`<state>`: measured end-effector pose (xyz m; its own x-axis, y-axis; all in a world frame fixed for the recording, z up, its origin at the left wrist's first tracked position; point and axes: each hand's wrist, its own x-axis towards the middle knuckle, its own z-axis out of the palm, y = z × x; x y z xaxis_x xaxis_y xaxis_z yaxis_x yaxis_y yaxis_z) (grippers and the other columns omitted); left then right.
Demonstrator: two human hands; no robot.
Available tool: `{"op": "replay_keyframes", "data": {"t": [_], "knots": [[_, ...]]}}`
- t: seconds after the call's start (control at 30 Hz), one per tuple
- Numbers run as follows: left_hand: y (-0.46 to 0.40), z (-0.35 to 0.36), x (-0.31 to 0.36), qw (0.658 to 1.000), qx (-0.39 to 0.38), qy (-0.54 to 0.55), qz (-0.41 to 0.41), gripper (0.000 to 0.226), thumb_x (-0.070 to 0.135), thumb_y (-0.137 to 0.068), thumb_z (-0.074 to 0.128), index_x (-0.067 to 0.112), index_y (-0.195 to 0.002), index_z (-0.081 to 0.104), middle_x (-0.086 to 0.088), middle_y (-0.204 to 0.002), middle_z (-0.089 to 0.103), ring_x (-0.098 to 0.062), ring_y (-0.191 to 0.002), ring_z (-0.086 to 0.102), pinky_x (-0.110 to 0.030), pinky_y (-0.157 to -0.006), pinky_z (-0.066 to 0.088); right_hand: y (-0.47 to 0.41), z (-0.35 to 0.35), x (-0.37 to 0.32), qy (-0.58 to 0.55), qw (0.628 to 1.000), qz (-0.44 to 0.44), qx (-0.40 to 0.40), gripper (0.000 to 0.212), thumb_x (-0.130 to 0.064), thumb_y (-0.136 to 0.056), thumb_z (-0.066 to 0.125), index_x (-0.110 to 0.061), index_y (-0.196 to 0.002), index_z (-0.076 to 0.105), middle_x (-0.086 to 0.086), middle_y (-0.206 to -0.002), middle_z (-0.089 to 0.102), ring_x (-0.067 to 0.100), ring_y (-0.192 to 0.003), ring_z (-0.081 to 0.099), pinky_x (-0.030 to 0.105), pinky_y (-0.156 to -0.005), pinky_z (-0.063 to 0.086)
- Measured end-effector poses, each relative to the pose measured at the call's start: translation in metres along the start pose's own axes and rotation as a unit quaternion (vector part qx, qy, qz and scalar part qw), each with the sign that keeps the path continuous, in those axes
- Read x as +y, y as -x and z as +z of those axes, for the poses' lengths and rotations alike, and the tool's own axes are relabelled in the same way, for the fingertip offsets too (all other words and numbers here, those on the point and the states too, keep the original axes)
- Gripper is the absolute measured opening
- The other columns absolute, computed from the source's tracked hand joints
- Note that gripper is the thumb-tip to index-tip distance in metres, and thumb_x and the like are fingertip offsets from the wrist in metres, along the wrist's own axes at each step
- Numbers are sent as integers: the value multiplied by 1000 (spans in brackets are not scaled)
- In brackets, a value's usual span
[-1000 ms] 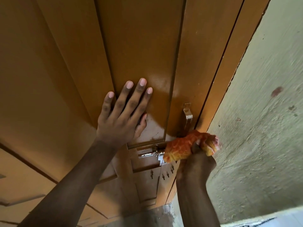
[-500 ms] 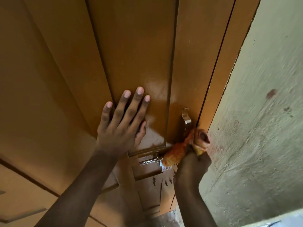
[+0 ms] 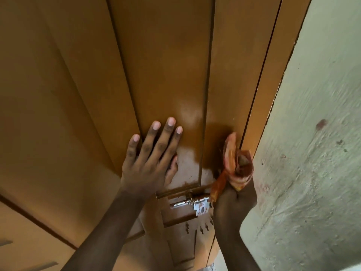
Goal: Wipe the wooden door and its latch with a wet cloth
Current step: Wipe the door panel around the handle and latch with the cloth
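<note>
A brown panelled wooden door (image 3: pixel 162 65) fills most of the view, with a darker, glossy wet patch on the panel near its right edge; a rough, pale green plastered wall (image 3: pixel 316 133) stands to the right. The left hand (image 3: pixel 150 161) lies open, palm flat and fingers spread on the middle panel. The right hand (image 3: pixel 232 204) grips a bunched orange cloth (image 3: pixel 234 163), pressed to the door's right stile just above the metal latch (image 3: pixel 192 201), which sits below the left hand

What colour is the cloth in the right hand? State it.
Orange with paler pinkish patches, the cloth bunched in the right hand; head view.
</note>
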<state>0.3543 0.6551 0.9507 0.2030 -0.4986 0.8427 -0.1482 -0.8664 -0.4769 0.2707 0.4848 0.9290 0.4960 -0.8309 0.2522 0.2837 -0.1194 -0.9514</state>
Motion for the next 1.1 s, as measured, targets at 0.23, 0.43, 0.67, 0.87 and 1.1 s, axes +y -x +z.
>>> {"op": "replay_keyframes", "data": {"t": [0.23,0.43,0.67,0.87,1.1], "knots": [[-1,1,-2,1000,0,7,-4,74,49,-100,53,18,-165,36,-7,-171,29,-28,-157,25,-50,-124,13,-7,8,-1,-11,999,-52,4,36,-1,-89,51,-17,-111,74,-6,-95,74,-6,-86,67,19,-86,56],[0,1,-1,1000,-4,13,-1,71,49,-102,49,19,-165,37,-7,-171,28,-28,-157,26,-50,-125,12,-12,1,59,170,889,-405,-128,52,-38,-111,40,-23,-160,33,2,-165,37,36,-149,42,59,-79,63],[2,2,0,1000,4,14,-3,72,49,-103,48,17,-166,33,-8,-173,25,-29,-157,23,-50,-125,11,-22,12,40,166,907,-371,-114,65,-51,-104,42,-4,-149,39,17,-159,42,40,-153,30,61,-104,53],[2,1,-1,1000,6,11,-2,71,48,-103,49,16,-166,34,-9,-170,26,-30,-157,23,-51,-125,11,-21,-10,93,264,824,-469,-175,83,-33,-97,67,-16,-164,20,5,-173,14,36,-160,11,51,-124,31],[-1,-5,-1,1000,-7,2,-10,69,48,-104,48,18,-165,36,-7,-170,31,-29,-155,30,-50,-124,11,9,17,58,146,949,-269,-73,55,-24,-106,53,-5,-154,36,31,-156,41,54,-145,39,47,-100,59]]}}
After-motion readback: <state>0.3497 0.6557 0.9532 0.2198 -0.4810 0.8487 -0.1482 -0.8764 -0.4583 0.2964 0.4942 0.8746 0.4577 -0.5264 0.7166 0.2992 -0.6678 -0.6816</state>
